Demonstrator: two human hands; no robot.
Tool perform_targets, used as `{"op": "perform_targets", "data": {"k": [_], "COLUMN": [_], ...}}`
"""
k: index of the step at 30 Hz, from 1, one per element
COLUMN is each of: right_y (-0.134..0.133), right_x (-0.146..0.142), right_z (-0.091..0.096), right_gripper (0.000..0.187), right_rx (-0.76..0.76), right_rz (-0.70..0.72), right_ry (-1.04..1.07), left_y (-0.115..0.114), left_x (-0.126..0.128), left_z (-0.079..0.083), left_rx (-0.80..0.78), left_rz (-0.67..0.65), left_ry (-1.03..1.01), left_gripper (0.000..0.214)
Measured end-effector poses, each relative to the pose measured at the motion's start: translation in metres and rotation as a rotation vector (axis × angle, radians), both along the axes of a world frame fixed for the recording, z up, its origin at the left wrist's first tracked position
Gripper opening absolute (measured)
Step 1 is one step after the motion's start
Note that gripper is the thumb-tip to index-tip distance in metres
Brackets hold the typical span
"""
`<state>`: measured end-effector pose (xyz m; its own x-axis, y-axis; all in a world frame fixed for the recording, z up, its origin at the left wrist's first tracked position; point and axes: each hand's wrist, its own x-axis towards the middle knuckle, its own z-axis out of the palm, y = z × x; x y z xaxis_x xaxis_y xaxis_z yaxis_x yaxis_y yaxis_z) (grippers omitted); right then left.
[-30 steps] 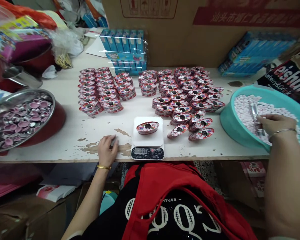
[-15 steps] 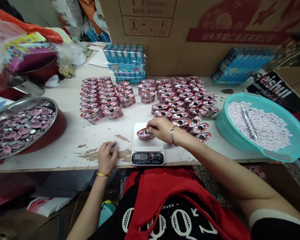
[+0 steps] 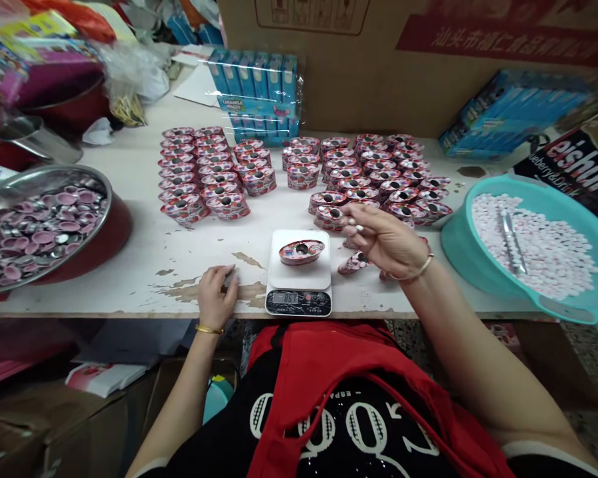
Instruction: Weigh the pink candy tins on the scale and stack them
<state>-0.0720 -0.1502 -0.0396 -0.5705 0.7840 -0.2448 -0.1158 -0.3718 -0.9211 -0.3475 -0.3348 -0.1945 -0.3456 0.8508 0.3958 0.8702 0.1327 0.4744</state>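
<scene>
A small oval box (image 3: 301,252) with a round hole in its printed top lies on the white kitchen scale (image 3: 299,302). My right hand (image 3: 391,240) is to the right of the scale, fingertips pinched round a few small white candies (image 3: 355,226). Below and behind it stand more of the same red-and-white oval boxes (image 3: 359,194), some hidden by the hand. My left hand (image 3: 216,295) rests near the table's front edge, left of the scale, thumb apart from the fingers and nothing in it.
A turquoise basin (image 3: 458,226) of white candies with metal tongs (image 3: 512,242) is at right. At left sits a steel bowl (image 3: 110,192) of pink and silver pieces. Another group of oval boxes (image 3: 229,202) and blue packs (image 3: 259,79) stand before a big carton (image 3: 369,86).
My right hand has left the box on the scale and moved right, with small white candies now showing at its fingertips. The view has tilted slightly; my left hand stays put.
</scene>
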Motion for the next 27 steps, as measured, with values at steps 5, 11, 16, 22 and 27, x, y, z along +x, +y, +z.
{"op": "perform_targets", "data": {"k": [5,11,16,22,27], "right_y": [-0.007,-0.014,-0.025,-0.025,-0.024], "right_x": [0.050,0.077,0.027,-0.040,-0.056], "right_z": [-0.011,-0.019,-0.021,-0.010,0.004], "right_gripper": [0.014,0.025,0.019,0.022,0.032], "right_rx": [-0.191,-0.008,0.340,0.811,0.902], "right_rz": [-0.186,-0.212,0.056,0.402,0.468], "right_ry": [-0.050,-0.180,-0.353,-0.774,-1.061], "left_y": [0.000,0.001,0.001,0.001,0.001], "left_x": [0.000,0.000,-0.002,-0.004,-0.004], "left_z": [0.000,0.000,-0.001,-0.002,-0.004], "left_rx": [-0.012,-0.021,-0.025,-0.011,0.004], "left_rz": [0.004,0.007,0.003,-0.013,-0.020], "left_ry": [0.014,0.033,0.044,0.040,0.032], "left_gripper": [0.026,0.026,0.026,0.025,0.024]}}
